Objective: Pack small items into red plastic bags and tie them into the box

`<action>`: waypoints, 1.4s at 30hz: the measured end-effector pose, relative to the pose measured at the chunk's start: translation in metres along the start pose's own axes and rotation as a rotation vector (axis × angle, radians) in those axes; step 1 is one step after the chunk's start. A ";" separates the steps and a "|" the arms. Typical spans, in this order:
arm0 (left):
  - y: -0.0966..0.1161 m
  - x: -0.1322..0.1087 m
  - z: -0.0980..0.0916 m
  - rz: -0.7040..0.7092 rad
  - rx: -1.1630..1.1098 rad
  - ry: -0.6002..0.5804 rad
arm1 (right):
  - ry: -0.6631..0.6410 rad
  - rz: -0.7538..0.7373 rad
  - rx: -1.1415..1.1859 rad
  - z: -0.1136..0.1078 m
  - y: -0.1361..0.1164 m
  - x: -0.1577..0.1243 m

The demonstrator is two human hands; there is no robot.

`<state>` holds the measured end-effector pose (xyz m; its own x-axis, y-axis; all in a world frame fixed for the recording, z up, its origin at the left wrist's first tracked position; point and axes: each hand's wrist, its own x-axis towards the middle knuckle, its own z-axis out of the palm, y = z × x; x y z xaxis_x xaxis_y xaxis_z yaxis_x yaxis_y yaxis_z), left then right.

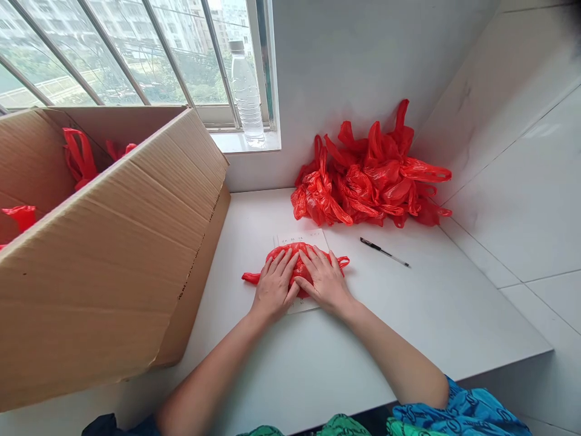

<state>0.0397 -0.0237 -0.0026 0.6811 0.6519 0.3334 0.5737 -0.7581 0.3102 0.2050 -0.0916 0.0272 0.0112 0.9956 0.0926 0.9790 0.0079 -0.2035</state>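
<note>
1. Red bag [297,257]: lies flattened on a paper sheet [313,238] on the tabletop [422,315]; long axis runs crosswise, with a handle out at each end.
2. Left grip [273,289]: open, palm down, fingers spread on the bag's left half; nothing is pinched.
3. Right grip [325,281]: open in the same pose on the right half, fingertips just beside the left grip's; both grips are about equally near the bag's middle.
4. Left forearm [213,369] and right forearm [390,363]: converge toward the bag from the tabletop's near edge.
5. Surroundings: heap of bags [372,181] beyond; pen [385,252] to the right; carton [104,242] to the left.

A packing corner: white counter [381,351], barred window [113,54], cardboard carton [100,260].
</note>
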 end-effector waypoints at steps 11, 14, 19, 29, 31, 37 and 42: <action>0.001 0.000 0.000 -0.005 -0.016 -0.003 | 0.004 -0.008 0.014 0.001 0.000 0.000; 0.001 0.000 0.000 -0.004 -0.023 0.011 | 0.008 -0.009 0.013 0.001 0.000 0.000; 0.001 -0.001 -0.001 -0.015 -0.031 0.004 | -0.001 -0.008 0.024 0.001 0.001 -0.001; 0.003 -0.002 -0.003 -0.029 -0.101 -0.001 | -0.015 -0.021 0.076 -0.003 0.001 -0.003; 0.002 -0.004 -0.008 -0.014 -0.148 -0.005 | -0.035 -0.076 0.131 -0.010 0.007 -0.006; 0.011 -0.012 -0.036 -0.056 -0.206 0.069 | 0.093 -0.152 0.185 -0.029 0.031 -0.014; 0.031 -0.016 -0.041 -0.024 -0.110 0.059 | 0.097 -0.245 0.339 -0.034 0.023 -0.021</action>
<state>0.0279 -0.0571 0.0382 0.6383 0.6722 0.3752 0.5337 -0.7376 0.4137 0.2339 -0.1153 0.0539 -0.1787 0.9473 0.2658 0.8328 0.2895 -0.4718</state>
